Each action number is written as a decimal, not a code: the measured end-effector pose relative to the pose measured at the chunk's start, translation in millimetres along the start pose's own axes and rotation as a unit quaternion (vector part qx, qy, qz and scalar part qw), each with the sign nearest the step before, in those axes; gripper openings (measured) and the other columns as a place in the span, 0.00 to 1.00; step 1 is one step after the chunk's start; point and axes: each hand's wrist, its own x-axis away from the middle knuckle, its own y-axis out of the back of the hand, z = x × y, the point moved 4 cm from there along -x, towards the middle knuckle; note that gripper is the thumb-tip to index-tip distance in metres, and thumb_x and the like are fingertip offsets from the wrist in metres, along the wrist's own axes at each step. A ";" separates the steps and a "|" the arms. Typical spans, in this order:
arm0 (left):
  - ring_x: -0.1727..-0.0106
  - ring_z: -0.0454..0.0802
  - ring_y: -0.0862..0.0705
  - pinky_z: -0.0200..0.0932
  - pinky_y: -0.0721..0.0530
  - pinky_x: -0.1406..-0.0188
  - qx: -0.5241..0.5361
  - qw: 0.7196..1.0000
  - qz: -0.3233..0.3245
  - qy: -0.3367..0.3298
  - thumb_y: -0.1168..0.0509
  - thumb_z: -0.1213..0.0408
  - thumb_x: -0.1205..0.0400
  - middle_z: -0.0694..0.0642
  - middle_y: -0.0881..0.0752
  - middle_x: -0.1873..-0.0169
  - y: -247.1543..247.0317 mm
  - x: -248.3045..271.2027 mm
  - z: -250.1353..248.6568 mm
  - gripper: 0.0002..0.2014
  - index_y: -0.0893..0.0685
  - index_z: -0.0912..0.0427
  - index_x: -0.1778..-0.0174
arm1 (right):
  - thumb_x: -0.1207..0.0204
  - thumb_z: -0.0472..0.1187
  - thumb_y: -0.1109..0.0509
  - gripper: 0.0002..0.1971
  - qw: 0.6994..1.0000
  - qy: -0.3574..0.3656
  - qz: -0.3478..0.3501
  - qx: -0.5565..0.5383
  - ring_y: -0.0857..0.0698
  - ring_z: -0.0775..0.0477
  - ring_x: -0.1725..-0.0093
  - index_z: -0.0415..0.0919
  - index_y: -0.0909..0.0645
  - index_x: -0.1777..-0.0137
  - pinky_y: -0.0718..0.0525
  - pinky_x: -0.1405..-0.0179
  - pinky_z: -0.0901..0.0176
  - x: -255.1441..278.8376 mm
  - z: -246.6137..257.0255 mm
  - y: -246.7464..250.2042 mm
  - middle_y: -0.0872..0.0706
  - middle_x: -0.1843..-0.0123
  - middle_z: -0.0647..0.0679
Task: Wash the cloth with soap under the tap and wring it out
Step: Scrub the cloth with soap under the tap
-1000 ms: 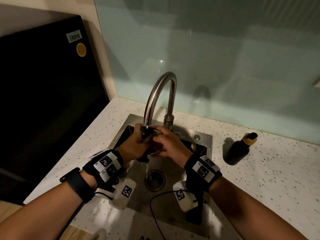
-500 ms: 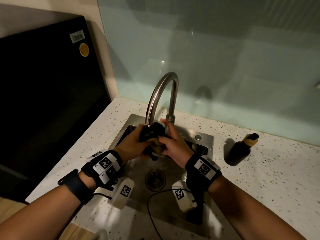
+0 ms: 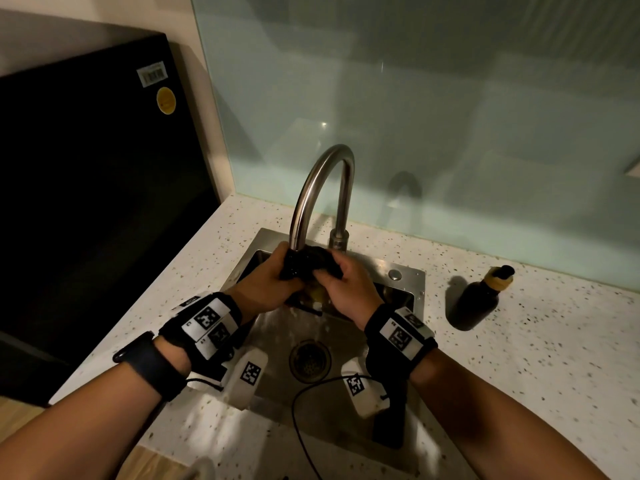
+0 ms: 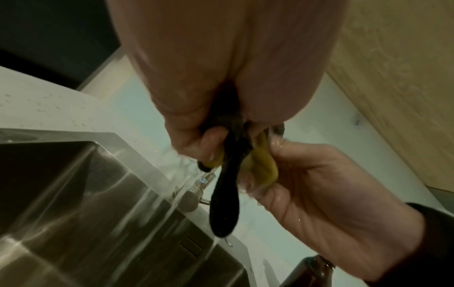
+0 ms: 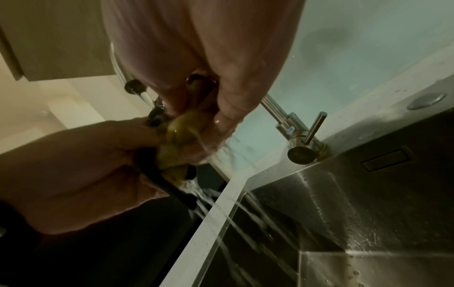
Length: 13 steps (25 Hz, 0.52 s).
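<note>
Cloth (image 3: 309, 263) bunched under the running tap (image 3: 322, 188) — we clutch it in both hands, left hand (image 3: 266, 289) and right hand (image 3: 349, 289); wringing remains.

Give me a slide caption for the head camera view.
Both hands, left and right, grip a dark cloth under the tap above the sink.

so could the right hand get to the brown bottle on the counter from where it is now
Probably yes: the brown bottle stands alone on the counter to the right of the sink, nothing between. But the right hand grips the cloth and must let go first.
</note>
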 end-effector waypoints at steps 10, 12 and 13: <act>0.39 0.59 0.14 0.55 0.11 0.47 0.184 0.979 -0.018 0.083 0.40 0.61 0.13 0.65 0.17 0.37 -11.3 -11.3 15.0 0.21 0.35 0.57 0.25 | 0.30 0.39 0.20 0.48 0.982 0.036 0.170 0.080 0.25 0.47 0.26 0.55 0.47 0.17 0.21 0.28 0.53 11.6 8.3 -24.1 0.28 0.23 0.48; 0.48 0.55 0.11 0.49 0.08 0.57 0.153 0.985 -0.036 0.071 0.43 0.63 0.12 0.67 0.15 0.42 -10.5 -17.4 20.0 0.19 0.33 0.63 0.26 | 0.28 0.37 0.22 0.45 0.983 0.047 0.133 0.114 0.23 0.46 0.28 0.53 0.46 0.17 0.22 0.30 0.56 8.3 11.7 -23.4 0.26 0.24 0.47; 0.56 0.51 0.09 0.45 0.09 0.65 0.138 0.988 -0.036 0.066 0.44 0.65 0.12 0.67 0.15 0.47 -10.5 -19.3 21.0 0.18 0.34 0.66 0.26 | 0.27 0.36 0.23 0.44 0.984 0.049 0.120 0.126 0.22 0.46 0.29 0.52 0.45 0.17 0.20 0.32 0.56 7.3 13.0 -22.9 0.24 0.25 0.46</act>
